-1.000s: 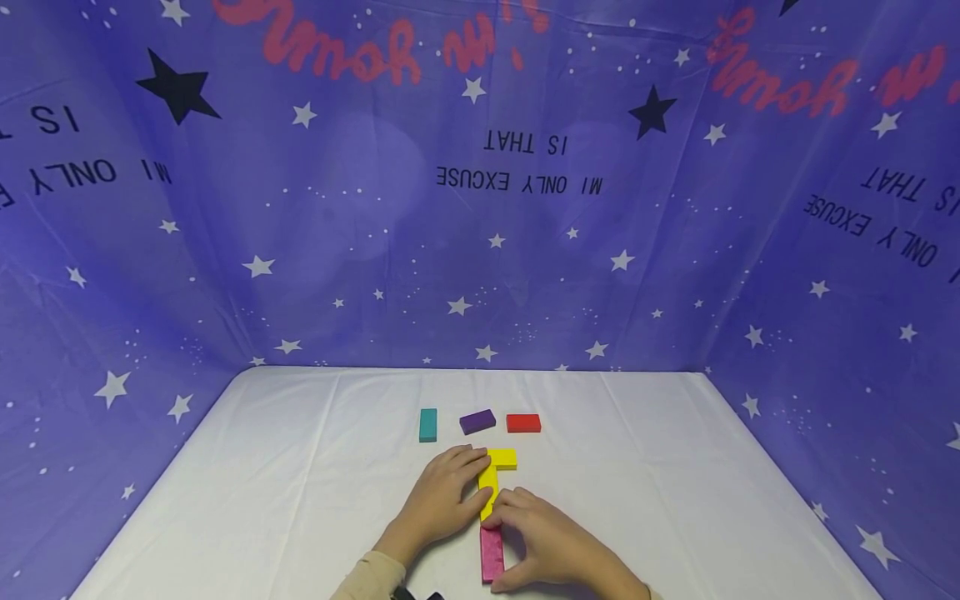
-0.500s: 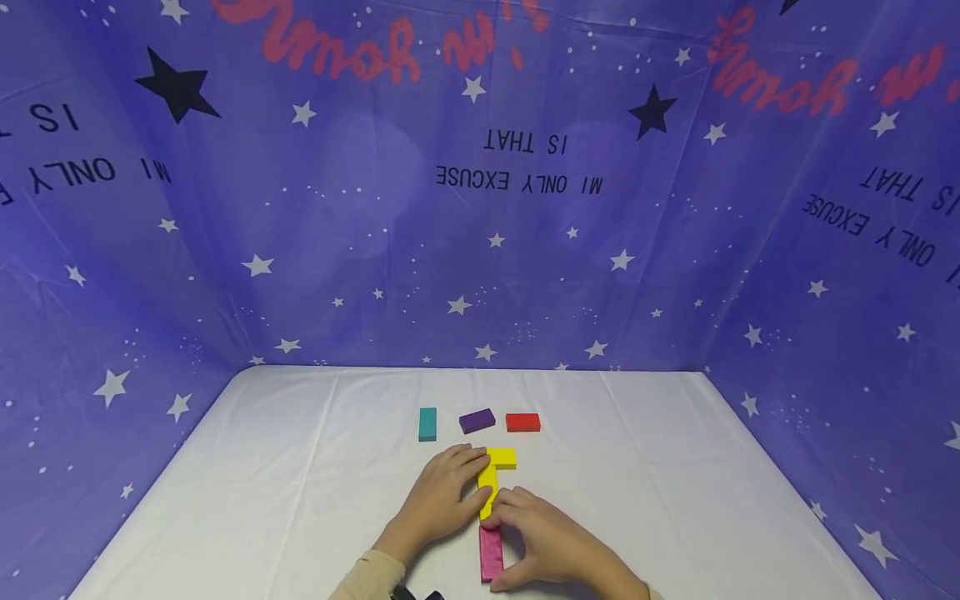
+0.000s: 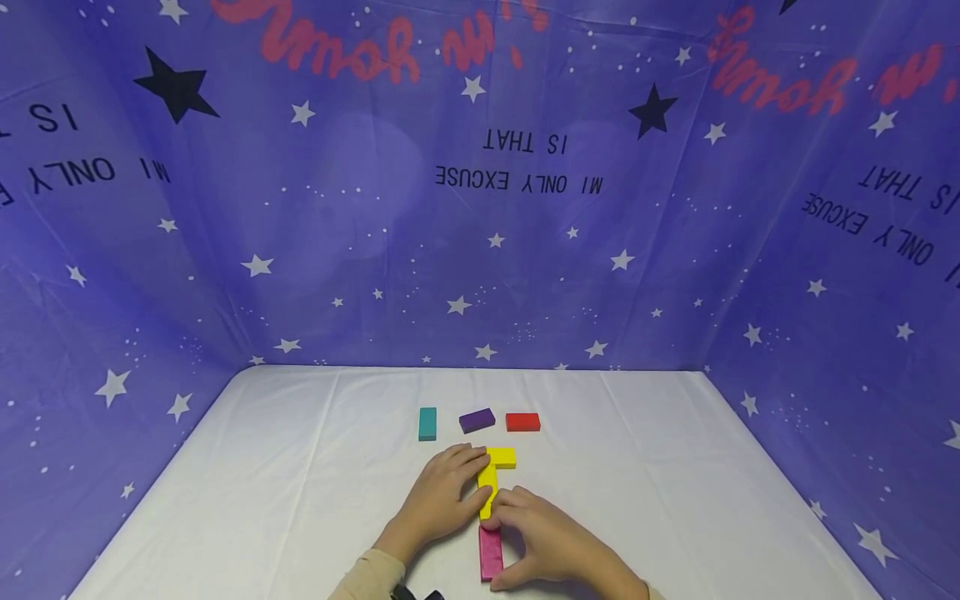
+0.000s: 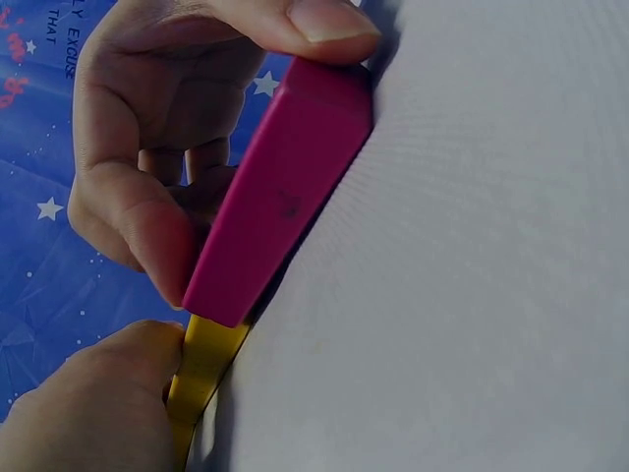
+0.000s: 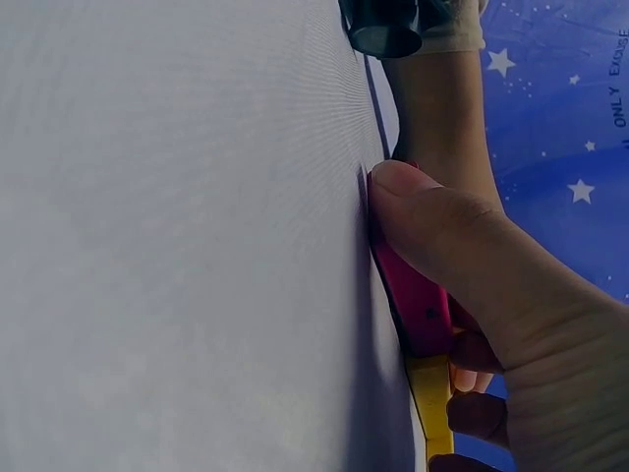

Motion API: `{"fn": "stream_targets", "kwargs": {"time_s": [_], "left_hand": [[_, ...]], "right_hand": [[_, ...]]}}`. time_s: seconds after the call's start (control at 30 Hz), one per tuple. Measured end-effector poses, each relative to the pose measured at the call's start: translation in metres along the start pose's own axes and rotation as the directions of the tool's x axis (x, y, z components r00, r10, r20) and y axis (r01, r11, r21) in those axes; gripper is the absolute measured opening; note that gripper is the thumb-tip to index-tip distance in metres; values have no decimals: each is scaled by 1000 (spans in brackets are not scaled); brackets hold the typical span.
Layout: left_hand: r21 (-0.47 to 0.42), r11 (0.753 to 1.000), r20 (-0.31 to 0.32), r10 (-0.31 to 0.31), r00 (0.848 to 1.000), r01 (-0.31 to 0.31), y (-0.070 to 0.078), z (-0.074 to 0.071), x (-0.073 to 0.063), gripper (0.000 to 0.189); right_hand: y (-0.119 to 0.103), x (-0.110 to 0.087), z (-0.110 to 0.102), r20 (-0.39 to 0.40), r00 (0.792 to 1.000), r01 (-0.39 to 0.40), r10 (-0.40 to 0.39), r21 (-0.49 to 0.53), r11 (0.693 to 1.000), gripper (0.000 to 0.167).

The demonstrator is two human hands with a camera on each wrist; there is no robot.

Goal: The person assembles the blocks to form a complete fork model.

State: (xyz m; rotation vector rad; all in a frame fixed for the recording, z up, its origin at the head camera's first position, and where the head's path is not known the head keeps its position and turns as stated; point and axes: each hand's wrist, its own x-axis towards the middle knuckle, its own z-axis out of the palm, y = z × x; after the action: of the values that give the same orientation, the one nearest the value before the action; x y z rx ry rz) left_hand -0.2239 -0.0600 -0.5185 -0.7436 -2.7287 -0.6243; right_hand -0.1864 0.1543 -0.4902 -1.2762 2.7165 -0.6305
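Note:
In the head view a pink block (image 3: pixel 491 554) lies flat, its far end against a yellow block (image 3: pixel 487 479) in line with it. Across the far end of that yellow block lies a second yellow block (image 3: pixel 506 457), pointing right. My left hand (image 3: pixel 444 492) holds the in-line yellow block from the left, fingers at its far end and thumb near its close end. My right hand (image 3: pixel 551 533) grips the pink block (image 4: pixel 280 187) lengthwise, thumb on the near end and index finger at the far end. The right wrist view shows the pink and yellow (image 5: pixel 429 393) ends meeting.
Beyond the hands lie a teal block (image 3: pixel 427 424), a purple block (image 3: pixel 477 421) and a red block (image 3: pixel 522 422) in a row. A white cloth (image 3: pixel 315 467) covers the table. Purple star-printed curtains (image 3: pixel 405 250) stand at the back and both sides.

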Motion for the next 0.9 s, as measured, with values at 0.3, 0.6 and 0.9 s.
{"fn": "stream_targets", "kwargs": {"time_s": [0.3, 0.6, 0.9], "left_hand": [[-9, 1000, 5, 1, 1000, -1, -1, 0, 0, 50], [-12, 1000, -2, 7, 1000, -7, -1, 2, 0, 50], [-11, 1000, -14, 17, 1000, -17, -2, 2, -1, 50]], "right_hand": [[0, 0, -1, 20, 1000, -15, 15, 5, 1000, 51], [0, 0, -2, 4, 1000, 9, -9, -29, 1000, 52], [1, -1, -4, -34, 996, 82, -85, -85, 993, 61]]}}
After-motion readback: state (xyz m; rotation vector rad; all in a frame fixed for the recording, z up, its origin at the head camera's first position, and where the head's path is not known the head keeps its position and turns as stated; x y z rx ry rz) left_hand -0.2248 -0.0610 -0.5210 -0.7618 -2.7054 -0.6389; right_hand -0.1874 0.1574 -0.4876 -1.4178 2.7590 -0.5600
